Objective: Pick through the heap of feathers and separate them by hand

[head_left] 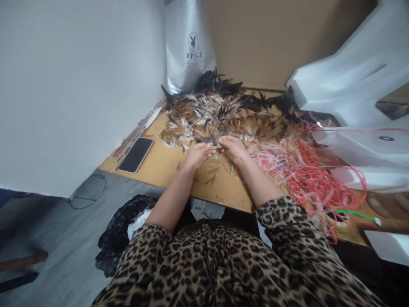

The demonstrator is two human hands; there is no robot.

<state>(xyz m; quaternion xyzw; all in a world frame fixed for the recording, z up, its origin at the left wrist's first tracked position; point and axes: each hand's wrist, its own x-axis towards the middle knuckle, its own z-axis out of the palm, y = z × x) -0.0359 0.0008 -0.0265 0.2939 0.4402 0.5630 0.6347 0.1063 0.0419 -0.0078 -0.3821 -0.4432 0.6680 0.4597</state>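
Note:
Brown, black and white feathers (204,108) lie in a broad heap across the wooden table (153,157). At the near edge of this heap my two hands almost meet. My left hand (200,154) is closed, its thumb and fingers pinched at the base of a small feather tuft. Just beside it my right hand (232,148) pinches at the same tuft, thumb against fingertips. The feathers blend together there, so how much each hand holds is hard to see. Loose feather scraps (209,177) are scattered on the wood below my hands.
To the right lies a tangled pile of pink-red plastic strings (306,175). A phone (136,154) rests at the left table edge. Behind the feathers stands a white printed bag (191,47); a large white machine-like body (345,81) is at right. A black plastic bag (119,230) sits on the floor.

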